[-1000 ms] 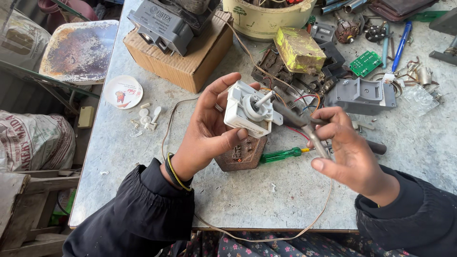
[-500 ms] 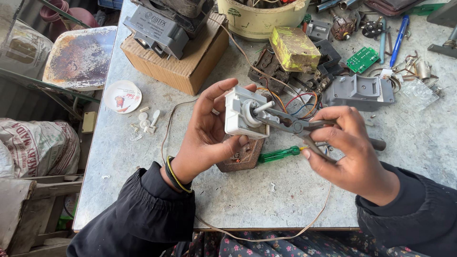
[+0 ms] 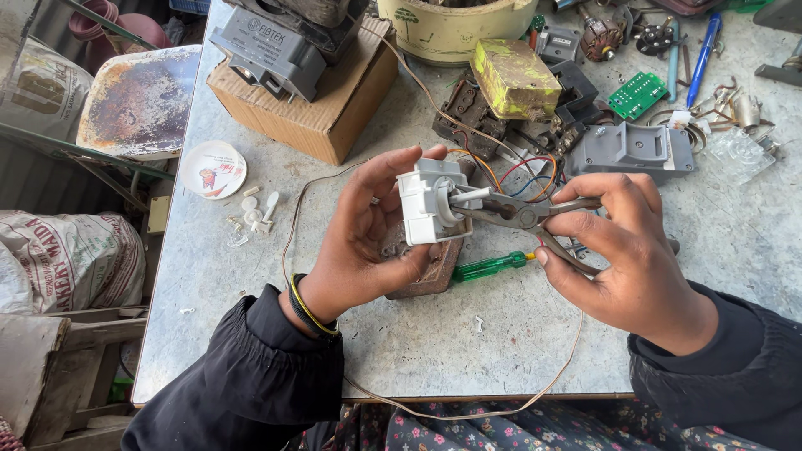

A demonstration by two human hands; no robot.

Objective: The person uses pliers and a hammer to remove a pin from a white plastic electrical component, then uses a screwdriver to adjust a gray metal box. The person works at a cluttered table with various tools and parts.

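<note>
Above the cluttered grey surface (image 3: 518, 342), our left hand (image 3: 359, 242) clamps a white timer switch (image 3: 430, 200) while our right hand (image 3: 622, 250) closes pliers (image 3: 510, 210) on its metal shaft (image 3: 469, 195). We judge a straight, steady pull and a braced switch body best. A green screwdriver (image 3: 493, 266) lies near.
</note>
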